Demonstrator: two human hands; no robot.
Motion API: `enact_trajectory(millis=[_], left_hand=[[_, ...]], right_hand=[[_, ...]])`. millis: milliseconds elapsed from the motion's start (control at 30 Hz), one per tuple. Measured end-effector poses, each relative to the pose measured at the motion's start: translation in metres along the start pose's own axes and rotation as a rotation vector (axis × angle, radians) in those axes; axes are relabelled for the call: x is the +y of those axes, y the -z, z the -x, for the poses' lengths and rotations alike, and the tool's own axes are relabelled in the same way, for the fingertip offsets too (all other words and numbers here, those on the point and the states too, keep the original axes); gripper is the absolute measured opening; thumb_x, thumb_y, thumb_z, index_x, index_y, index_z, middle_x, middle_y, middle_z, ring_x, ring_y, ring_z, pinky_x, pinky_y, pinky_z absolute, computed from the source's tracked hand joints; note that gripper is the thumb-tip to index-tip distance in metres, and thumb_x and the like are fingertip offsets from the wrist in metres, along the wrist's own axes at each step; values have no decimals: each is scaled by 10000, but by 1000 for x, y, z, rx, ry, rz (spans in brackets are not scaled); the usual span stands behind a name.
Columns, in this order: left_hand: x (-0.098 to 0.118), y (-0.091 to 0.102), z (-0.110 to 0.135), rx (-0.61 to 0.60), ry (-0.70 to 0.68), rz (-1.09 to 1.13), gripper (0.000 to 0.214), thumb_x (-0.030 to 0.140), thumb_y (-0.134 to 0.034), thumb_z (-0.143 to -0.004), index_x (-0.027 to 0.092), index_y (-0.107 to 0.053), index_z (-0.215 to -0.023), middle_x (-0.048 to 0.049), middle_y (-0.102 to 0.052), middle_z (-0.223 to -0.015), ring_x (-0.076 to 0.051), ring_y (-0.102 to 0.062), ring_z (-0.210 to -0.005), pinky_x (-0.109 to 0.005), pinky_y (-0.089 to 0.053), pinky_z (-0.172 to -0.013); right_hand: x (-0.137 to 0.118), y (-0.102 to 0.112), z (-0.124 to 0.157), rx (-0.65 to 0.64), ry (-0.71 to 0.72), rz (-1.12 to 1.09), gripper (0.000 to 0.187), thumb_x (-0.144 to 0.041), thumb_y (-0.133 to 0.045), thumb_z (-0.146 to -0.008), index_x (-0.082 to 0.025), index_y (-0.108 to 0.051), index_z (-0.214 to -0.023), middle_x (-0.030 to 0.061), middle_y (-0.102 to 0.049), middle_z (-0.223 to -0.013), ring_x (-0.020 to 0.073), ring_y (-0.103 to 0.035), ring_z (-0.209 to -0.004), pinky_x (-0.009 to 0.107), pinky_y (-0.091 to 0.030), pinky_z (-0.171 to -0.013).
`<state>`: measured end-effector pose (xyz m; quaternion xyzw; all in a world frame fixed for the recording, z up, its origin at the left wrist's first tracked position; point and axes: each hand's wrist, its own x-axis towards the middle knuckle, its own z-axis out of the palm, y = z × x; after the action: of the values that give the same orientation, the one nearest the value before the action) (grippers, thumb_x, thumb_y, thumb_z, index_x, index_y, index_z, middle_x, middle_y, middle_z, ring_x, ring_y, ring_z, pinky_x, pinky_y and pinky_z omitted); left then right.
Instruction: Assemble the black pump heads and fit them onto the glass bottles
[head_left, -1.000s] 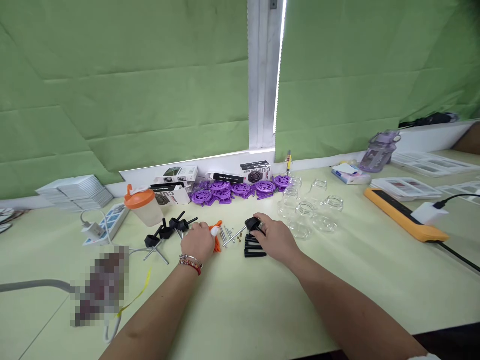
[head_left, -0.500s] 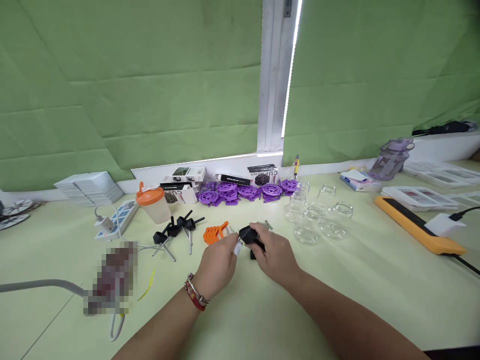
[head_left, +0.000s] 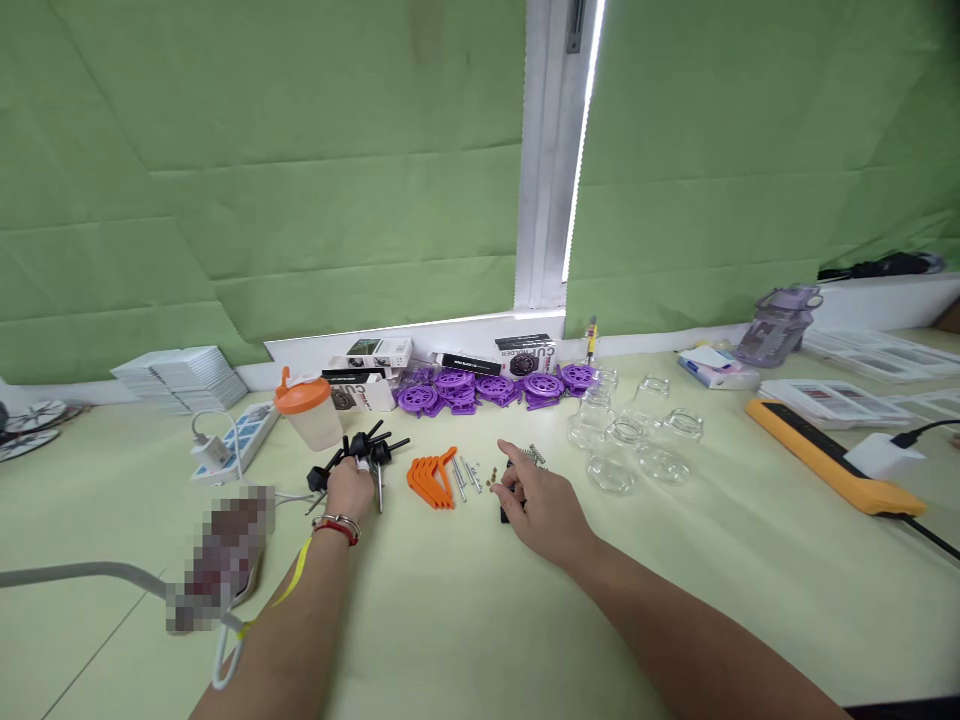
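Observation:
My left hand [head_left: 349, 491] reaches out to a cluster of black knob pieces with metal pins [head_left: 360, 450], its fingers curled around one of them. My right hand [head_left: 538, 503] rests on the table to the right, index finger stretched out and the other fingers loose, holding nothing. Its fingertips are next to several small brass bits [head_left: 492, 486], and short black bars [head_left: 504, 515] lie partly under it. Between my hands lie a stack of orange clips [head_left: 430, 471] and several metal screws [head_left: 465, 473]. A few small springs [head_left: 536, 455] sit just beyond my right hand.
Purple discs [head_left: 487, 385] and small boxes [head_left: 371, 353] line the back edge. Clear glass jars [head_left: 637, 440] stand at the right, an orange-lidded cup [head_left: 304, 410] and power strip [head_left: 232, 440] at the left. An orange bar-shaped device [head_left: 825, 445] lies far right.
My hands, together on a black piece half a second ago, have parted. The left moved out to the black knob cluster; the right let go and lies by the brass bits.

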<state>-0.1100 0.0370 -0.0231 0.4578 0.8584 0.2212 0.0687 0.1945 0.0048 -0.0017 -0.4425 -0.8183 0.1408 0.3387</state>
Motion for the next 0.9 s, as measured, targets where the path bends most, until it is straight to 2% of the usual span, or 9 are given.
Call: enact_trajectory(millis=[133, 300, 400, 500, 567, 667, 767, 900], left_hand=[[0, -6, 1, -18, -36, -62, 280, 174, -387, -826, 125, -627, -961, -178, -701, -948, -262, -663, -891, -302, -486, -698], [4, 1, 9, -8, -102, -156, 287, 206, -369, -840, 110, -609, -965, -188, -681, -948, -286, -649, -905, -342, -486, -725], [9, 8, 18, 41, -139, -213, 287, 225, -375, -828, 116, -593, -980, -205, -630, -1055, -328, -618, -961, -395, -486, -713], [17, 13, 29, 115, -183, -244, 293, 237, -365, -836, 142, -570, -1024, -192, -590, -1120, -342, -554, -1083, -408, -479, -749], [22, 13, 35, 147, -213, -253, 304, 259, -339, -859, 154, -548, -1053, -182, -580, -1145, -329, -541, -1105, -402, -475, -762], [28, 8, 41, 123, -223, -256, 309, 295, -317, -877, 151, -524, -1055, -175, -617, -1084, -318, -611, -967, -402, -479, -697], [29, 2, 41, 64, -204, -249, 299, 303, -330, -870, 136, -513, -1038, -171, -664, -956, -326, -649, -834, -409, -472, -638], [29, -4, 39, 14, -186, -238, 299, 313, -346, -866, 130, -497, -1050, -187, -679, -924, -343, -654, -851, -419, -468, -656]], right_hand=[[1, -3, 0, -30, 7, 39, 455, -254, -432, -910, -176, -385, -1356, 26, -688, -857, 150, -606, -674, 276, -441, -638], [-5, -13, 5, -87, 104, 153, 377, -249, -430, -914, -157, -489, -1275, 55, -693, -853, 159, -611, -696, 269, -410, -638], [-11, -28, 12, -175, 226, 265, 241, -232, -420, -916, -164, -599, -1063, 48, -680, -781, 162, -609, -688, 268, -379, -615], [-15, -46, 20, -264, 377, 385, 227, -218, -403, -918, -162, -600, -819, 35, -644, -703, 154, -581, -622, 277, -341, -569], [-16, -57, 24, -284, 494, 428, 238, -238, -410, -918, -162, -582, -772, 38, -640, -722, 151, -571, -610, 283, -327, -558], [-15, -66, 26, -286, 619, 441, 256, -273, -412, -917, -162, -580, -759, 41, -641, -748, 150, -567, -619, 288, -316, -548], [-14, -67, 24, -253, 607, 440, 288, -306, -417, -909, -158, -590, -732, 40, -638, -722, 144, -551, -590, 284, -299, -537], [-13, -67, 18, -193, 560, 452, 315, -306, -424, -894, -155, -597, -678, 38, -620, -644, 135, -518, -535, 278, -267, -523]])
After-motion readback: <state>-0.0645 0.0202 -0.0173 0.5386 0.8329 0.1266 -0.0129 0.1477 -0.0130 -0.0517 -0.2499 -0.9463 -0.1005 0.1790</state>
